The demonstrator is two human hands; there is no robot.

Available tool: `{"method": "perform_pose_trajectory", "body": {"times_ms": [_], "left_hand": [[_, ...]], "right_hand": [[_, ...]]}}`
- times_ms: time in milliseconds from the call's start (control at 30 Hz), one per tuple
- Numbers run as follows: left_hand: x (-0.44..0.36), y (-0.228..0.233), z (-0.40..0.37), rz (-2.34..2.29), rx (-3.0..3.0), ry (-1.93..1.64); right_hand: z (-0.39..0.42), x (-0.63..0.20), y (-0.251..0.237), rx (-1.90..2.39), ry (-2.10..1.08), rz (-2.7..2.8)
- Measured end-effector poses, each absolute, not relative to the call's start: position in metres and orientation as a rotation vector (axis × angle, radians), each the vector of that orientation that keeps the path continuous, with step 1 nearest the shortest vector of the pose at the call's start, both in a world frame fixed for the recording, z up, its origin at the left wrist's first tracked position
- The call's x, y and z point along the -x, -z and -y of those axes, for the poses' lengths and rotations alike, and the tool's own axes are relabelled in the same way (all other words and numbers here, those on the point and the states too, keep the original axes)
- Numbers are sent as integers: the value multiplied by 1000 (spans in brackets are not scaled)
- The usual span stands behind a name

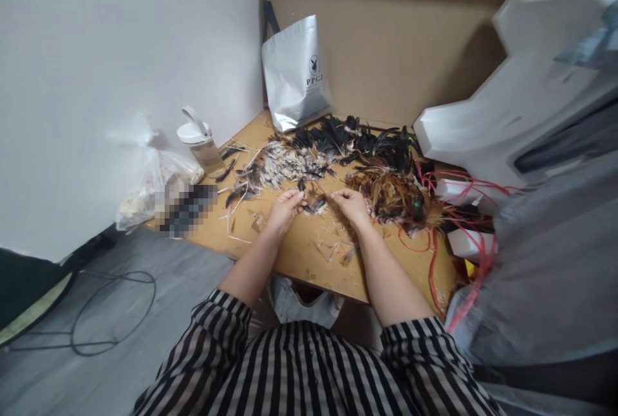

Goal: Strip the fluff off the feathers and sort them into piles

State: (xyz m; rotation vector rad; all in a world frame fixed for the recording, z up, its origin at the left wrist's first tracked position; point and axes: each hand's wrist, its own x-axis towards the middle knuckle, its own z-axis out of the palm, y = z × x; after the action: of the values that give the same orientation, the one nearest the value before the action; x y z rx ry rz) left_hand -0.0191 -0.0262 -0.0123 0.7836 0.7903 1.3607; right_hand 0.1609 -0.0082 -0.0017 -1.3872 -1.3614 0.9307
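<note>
My left hand point(286, 208) is closed in a pinch, with a small dark feather point(302, 185) standing up at its fingertips. My right hand point(351, 204) is also closed, thumb against forefinger; whatever it grips is too small to make out. On the table between the hands lies a little clump of brown and dark feathers point(316, 202). A heap of brown feathers point(393, 194) is just right of my right hand. Beyond my hands spread a pale grey-white feather pile point(284, 163) and glossy black feathers point(328, 136).
A silver bag point(294, 75) stands against the back panel. At the left are a lidded clear cup point(203, 145) and a plastic bag point(154, 187). Red strings point(434, 268) trail over the right side of the wooden table point(290, 252). A cable point(113, 313) lies on the floor.
</note>
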Motion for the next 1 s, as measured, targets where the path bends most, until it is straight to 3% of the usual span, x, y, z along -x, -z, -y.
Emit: {"method": "perform_pose_trajectory", "body": {"times_ms": [433,667,1000], "left_hand": [[19,15,25,-781,-775,-1335],[18,15,26,-790,-793,-1332],[15,8,31,-798,-876,-1180]], "right_hand": [[10,-143,1,1685,-714,1689],[12,-139,-8,1454,-938,1484],[21,-137,-21,1241,-980,1375]]}}
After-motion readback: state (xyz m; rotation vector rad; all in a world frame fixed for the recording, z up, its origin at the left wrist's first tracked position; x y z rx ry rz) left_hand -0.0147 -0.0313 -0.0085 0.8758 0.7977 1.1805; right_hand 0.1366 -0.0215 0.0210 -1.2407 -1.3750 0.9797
